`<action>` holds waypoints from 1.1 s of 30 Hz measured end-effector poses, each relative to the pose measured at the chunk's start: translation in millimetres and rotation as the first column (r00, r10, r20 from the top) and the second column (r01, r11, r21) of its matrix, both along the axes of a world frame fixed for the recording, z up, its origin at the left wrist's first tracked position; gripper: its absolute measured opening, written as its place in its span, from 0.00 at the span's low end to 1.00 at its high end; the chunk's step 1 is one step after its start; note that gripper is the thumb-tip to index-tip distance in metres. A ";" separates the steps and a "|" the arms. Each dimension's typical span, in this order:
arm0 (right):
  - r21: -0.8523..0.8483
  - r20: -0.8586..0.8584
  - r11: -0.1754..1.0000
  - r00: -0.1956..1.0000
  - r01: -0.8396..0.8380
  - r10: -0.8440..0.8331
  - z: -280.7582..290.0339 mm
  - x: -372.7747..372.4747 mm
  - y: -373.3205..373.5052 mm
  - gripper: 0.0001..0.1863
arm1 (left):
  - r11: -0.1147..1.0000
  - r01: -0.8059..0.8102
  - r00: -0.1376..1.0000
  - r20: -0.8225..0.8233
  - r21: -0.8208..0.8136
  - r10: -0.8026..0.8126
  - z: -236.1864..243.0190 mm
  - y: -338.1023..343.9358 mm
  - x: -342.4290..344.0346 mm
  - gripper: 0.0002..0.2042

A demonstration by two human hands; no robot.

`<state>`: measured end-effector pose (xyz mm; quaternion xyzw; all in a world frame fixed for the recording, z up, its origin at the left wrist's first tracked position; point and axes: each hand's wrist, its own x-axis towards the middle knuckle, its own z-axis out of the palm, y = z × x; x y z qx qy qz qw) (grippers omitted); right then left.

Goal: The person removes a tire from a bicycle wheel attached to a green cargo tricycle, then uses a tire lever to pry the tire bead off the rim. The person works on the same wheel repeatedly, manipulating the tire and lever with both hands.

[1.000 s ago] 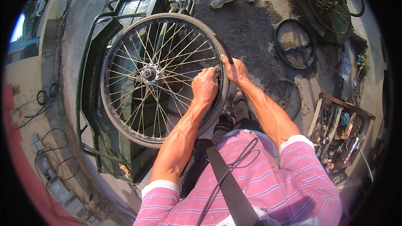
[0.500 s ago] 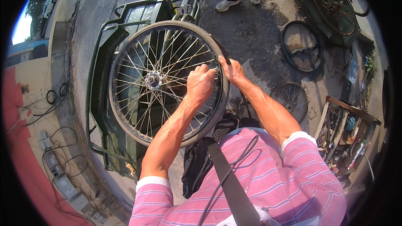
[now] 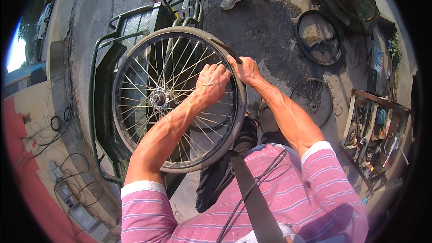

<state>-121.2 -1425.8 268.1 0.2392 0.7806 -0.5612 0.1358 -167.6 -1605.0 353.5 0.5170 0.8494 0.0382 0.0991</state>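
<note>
A spoked bicycle wheel (image 3: 159,98) is held up in front of me with its flat side facing me. Its grey-brown tyre (image 3: 128,141) runs round the dark rim. My left hand (image 3: 211,82) is closed at the rim's right inner side, knuckles up; its fingertips are hidden. Just right of it, my right hand (image 3: 245,69) is closed around the tyre from outside, with the thumb on the near face. A dark narrow strip (image 3: 225,48) runs along the tyre's upper right to the right hand; whether it is tyre edge or a tool, I cannot make out.
Behind the wheel stands a green metal cart frame (image 3: 96,121). On the ground to the right lie a loose tyre (image 3: 299,40) and a spoked wheel (image 3: 312,106). A cluttered tool rack (image 3: 375,130) stands far right. Another person's shoes (image 3: 234,1) are at the top.
The wheel has come slightly nearer to me, its hub lower in view. Both hands stay at its right side. The dark strip lies at a flatter slant. The whole view has shifted a little.
</note>
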 end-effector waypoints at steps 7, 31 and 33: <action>0.079 -0.017 0.997 1.000 0.012 -0.010 -10.3 -1.7 -1.9 0.39 | 0.998 -0.011 1.000 -0.014 0.058 0.012 -4.3 -5.4 -2.4 0.02; 0.017 0.034 1.000 0.999 0.014 -0.015 -3.4 5.6 -5.0 0.40 | 0.983 -0.183 0.983 -0.014 0.032 0.183 -6.8 0.8 28.2 0.05; 0.013 0.053 1.000 0.999 0.006 -0.007 4.3 4.9 -1.5 0.40 | 0.968 -0.244 0.969 -0.036 0.053 0.246 -13.5 1.1 38.6 0.05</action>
